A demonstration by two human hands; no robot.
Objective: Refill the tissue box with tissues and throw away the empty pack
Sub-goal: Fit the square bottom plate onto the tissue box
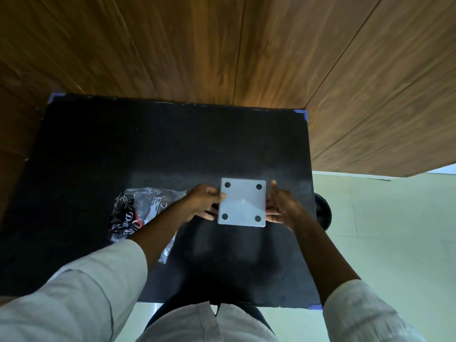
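A square grey tissue box is held over the black table, upside down, so its flat underside with dark round feet at the corners faces me. My left hand grips its left edge, thumb on the underside. My right hand holds its right side, fingers wrapped beneath. A crumpled clear and black-red plastic tissue pack lies flat on the table to the left, partly under my left forearm. No tissues are visible.
A wood-panelled wall rises right behind the table. A dark round object sits on the pale floor just past the table's right edge. Blue tape marks the table corners.
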